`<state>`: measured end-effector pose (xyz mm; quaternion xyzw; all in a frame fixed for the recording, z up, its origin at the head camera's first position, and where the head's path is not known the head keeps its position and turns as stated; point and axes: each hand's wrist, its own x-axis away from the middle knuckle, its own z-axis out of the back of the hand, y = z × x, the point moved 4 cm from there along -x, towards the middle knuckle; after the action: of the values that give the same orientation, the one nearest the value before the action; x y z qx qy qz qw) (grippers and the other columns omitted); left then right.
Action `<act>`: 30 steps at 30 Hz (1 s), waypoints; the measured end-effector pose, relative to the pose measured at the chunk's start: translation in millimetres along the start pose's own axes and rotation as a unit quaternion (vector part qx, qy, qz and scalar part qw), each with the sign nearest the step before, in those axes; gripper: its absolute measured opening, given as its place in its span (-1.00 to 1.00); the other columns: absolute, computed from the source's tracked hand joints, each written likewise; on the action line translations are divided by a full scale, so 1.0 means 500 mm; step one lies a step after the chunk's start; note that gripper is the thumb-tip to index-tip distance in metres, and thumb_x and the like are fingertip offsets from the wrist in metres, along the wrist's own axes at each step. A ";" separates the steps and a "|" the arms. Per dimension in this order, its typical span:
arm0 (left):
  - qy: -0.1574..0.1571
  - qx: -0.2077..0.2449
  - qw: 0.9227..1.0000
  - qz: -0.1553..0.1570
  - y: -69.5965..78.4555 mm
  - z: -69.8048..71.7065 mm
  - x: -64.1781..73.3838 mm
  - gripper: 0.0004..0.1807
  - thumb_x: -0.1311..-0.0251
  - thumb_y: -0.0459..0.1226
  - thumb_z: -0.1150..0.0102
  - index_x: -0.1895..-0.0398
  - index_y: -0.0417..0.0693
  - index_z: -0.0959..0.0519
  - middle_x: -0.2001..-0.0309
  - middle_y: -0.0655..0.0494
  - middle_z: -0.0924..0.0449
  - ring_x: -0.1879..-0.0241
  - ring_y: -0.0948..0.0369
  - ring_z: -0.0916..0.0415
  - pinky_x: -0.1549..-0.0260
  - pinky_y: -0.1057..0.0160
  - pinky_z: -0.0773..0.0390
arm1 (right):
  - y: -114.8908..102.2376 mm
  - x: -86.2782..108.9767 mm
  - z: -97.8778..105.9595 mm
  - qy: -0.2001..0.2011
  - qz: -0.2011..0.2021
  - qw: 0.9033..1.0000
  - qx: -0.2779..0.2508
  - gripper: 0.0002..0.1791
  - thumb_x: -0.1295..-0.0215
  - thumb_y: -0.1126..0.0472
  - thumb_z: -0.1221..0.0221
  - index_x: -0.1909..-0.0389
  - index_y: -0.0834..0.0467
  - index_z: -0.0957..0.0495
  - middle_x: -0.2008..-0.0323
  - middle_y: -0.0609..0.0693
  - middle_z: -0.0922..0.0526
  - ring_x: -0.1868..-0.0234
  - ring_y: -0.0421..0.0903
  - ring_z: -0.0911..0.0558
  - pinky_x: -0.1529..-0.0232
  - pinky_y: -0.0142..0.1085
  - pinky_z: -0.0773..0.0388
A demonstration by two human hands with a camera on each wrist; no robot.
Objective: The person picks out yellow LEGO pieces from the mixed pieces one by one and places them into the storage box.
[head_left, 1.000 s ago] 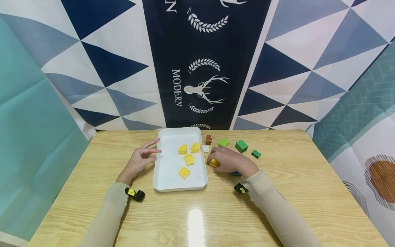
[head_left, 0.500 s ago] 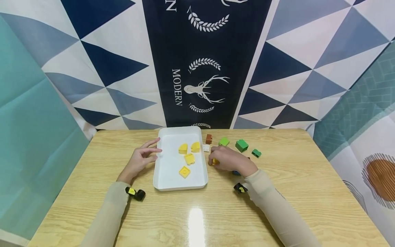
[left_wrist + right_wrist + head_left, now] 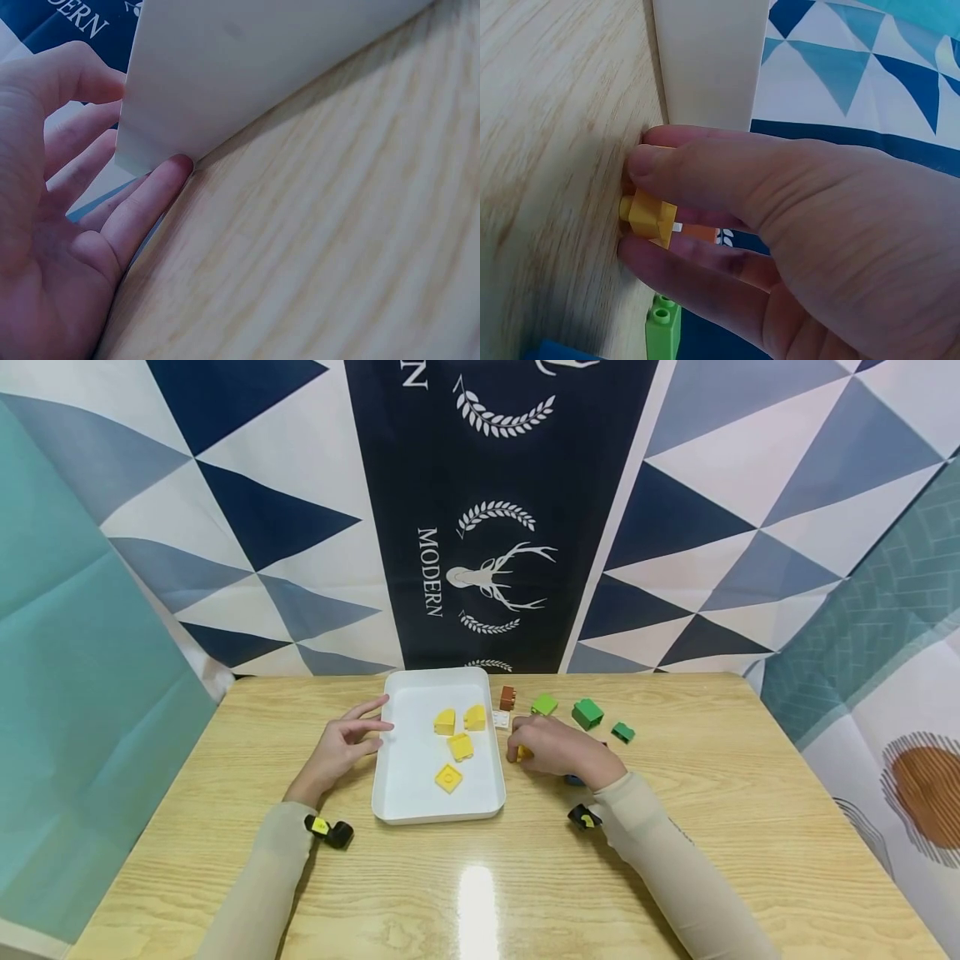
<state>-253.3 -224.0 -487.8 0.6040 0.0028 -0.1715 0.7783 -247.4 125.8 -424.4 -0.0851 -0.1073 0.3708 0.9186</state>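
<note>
A shallow white tray (image 3: 442, 802) on the table holds several yellow toy bricks, among them a curved one (image 3: 445, 722) and a square one (image 3: 448, 777). Beside its left wall, my left hand (image 3: 347, 745) has its fingers spread, fingertips touching the tray's outer side. In the left wrist view a fingertip (image 3: 178, 166) rests low on that wall, by the tabletop. To the right of the tray, my right hand (image 3: 558, 747) pinches another yellow brick (image 3: 651, 215) between thumb and fingers. The studs of this brick face the table, and the hand mostly covers it in the head view.
Behind the right hand lie a brown brick (image 3: 507, 697), a white brick (image 3: 501, 719), a lime green brick (image 3: 543, 705), a green brick (image 3: 587, 713) and a small dark green brick (image 3: 622, 732). A blue brick (image 3: 574, 780) shows partly under the right wrist. Patterned cloth hangs behind the table.
My right fingers have drawn in and shifted slightly away from me around the yellow brick, so less of it shows. The left hand and the tray stay in place.
</note>
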 end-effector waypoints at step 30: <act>-0.001 0.004 1.000 0.001 -0.003 0.000 -0.001 -0.72 -0.45 -0.57 -0.28 -0.15 -0.55 -0.73 -0.73 -0.36 -0.31 -0.63 -0.46 -0.36 -0.38 0.69 -0.44 | 0.005 0.022 0.040 0.058 -0.014 0.998 -0.015 -0.88 -0.46 0.28 -0.48 0.06 0.08 -0.89 -0.07 0.07 -0.80 -0.03 0.00 -0.79 -0.17 -0.01 -0.81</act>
<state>-254.0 -224.5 -489.0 0.6070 0.0007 -0.1710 0.7761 -246.6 137.0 -404.4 -0.1190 -0.0606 0.3506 0.9270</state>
